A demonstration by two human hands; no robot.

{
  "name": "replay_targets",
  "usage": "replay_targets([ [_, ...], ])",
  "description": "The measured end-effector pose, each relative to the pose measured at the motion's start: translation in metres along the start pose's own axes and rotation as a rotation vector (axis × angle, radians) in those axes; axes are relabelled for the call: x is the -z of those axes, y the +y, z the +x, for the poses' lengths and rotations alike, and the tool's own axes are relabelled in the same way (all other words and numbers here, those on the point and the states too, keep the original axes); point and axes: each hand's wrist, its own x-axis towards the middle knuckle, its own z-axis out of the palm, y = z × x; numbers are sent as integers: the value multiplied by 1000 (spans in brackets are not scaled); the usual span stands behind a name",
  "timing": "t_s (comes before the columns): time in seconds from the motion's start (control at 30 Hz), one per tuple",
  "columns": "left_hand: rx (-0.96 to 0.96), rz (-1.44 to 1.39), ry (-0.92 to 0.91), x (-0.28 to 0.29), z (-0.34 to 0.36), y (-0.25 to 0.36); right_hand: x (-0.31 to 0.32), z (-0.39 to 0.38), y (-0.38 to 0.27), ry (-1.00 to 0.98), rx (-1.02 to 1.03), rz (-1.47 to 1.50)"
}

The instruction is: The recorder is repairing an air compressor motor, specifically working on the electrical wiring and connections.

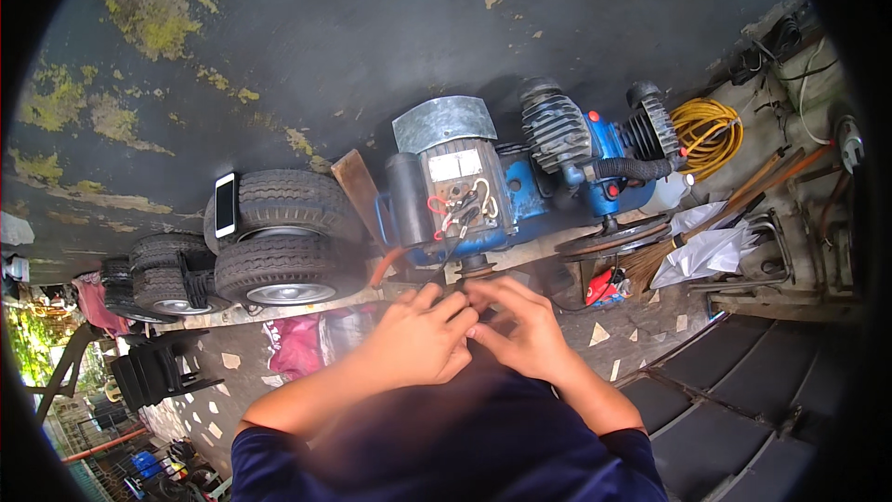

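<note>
The person's left forearm [321,395] is slanting inward from the left side of the dark blue shirt [465,442], and the right forearm [599,395] is leaning inward from its right side. Both elbows are bending, with short sleeves [265,465] covering the upper arms. The left hand [420,339] and the right hand [525,335] are hovering close together just beyond the shirt's middle, backs mostly upward. The left hand's fingers [455,311] are curling toward the right hand, whose thumb [490,340] and forefinger are reaching leftward. Whether the fingertips are pinching anything is staying unclear, as the hands are hiding it.
</note>
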Motion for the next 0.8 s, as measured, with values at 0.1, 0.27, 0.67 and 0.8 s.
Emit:
replay_targets([
  [0.1, -15, 57, 0, 0, 1, -1, 2, -7, 11, -77, 21, -80],
  [0.27, 63, 76, 29, -1, 1, 1, 4, -12, 9, -63, 67, -215],
  [0.67, 128, 93, 460, 83, 24, -112, 170, -49, -18, 297, -26, -389],
  [0.8, 69, 284, 388, 32, 144, -142, 120, 10, -12, 209, 206, -119],
])
